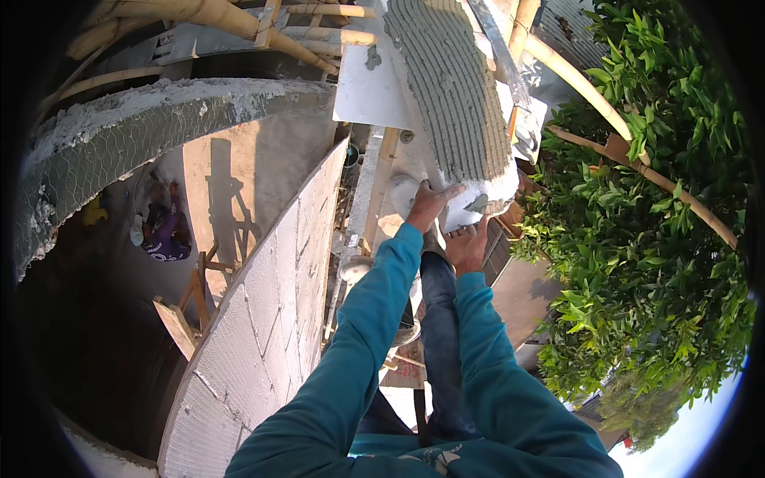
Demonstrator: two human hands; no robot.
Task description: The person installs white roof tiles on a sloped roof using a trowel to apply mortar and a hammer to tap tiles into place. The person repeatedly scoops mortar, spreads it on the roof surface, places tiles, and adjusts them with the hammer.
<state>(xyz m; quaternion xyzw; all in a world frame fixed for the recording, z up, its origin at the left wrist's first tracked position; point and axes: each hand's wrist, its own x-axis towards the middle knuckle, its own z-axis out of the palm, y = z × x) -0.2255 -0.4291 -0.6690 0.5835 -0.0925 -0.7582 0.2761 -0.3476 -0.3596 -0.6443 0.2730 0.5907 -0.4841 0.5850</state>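
A long white slab (470, 209), coated with grey mortar (454, 88) combed into lengthwise ridges, stretches away in front of me. My left hand (429, 205) is closed on the left corner of its near end, the thumb lying over the top. At the right of that end, my right hand (468, 245) grips the near edge with its fingers bent. A bare white strip with a small smear of mortar shows between the hands and the ridges. The undersides of the slab and some fingertips are hidden.
A long metal blade (504, 56) lies along the slab's right side. To my left stands a curved white block wall (255, 303); beyond it is a mesh-covered arch (119, 143). Bamboo poles (191, 12) cross overhead. Leafy branches (645, 239) fill the right. A person in purple (166, 231) is below left.
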